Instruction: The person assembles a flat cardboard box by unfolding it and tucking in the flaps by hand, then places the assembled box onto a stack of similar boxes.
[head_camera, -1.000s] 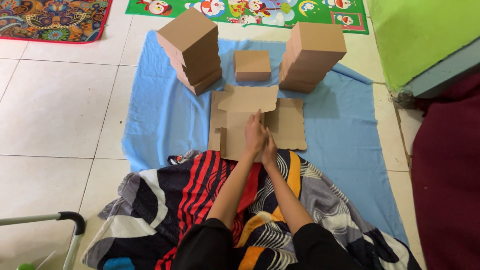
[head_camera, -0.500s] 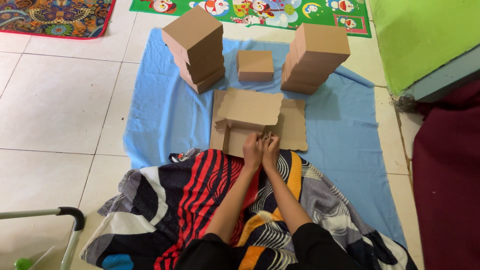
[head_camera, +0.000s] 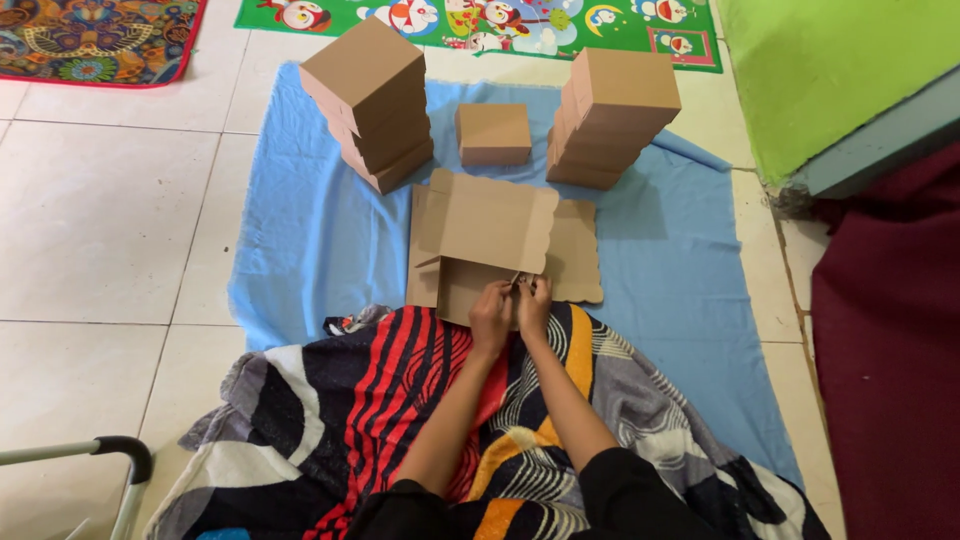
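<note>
A half-folded brown cardboard box (head_camera: 487, 232) lies on the blue sheet (head_camera: 300, 240) just past my lap, its lid panel raised and tilted toward me. My left hand (head_camera: 490, 312) and my right hand (head_camera: 534, 300) are side by side at the box's near edge. Both pinch a small flap of the cardboard between their fingertips. A flat scalloped panel (head_camera: 573, 252) of the same box sticks out to the right.
Finished brown boxes stand beyond: a leaning stack (head_camera: 369, 100) at back left, a single box (head_camera: 493, 133) in the middle, a stack (head_camera: 613, 117) at back right. A striped blanket (head_camera: 400, 420) covers my lap. A metal handle (head_camera: 110, 455) is at bottom left, a green mattress (head_camera: 850, 70) on the right.
The flat cardboard has been folded up: its far panel now stands raised over the base. Both hands moved from the sheet's middle back to its near edge.
</note>
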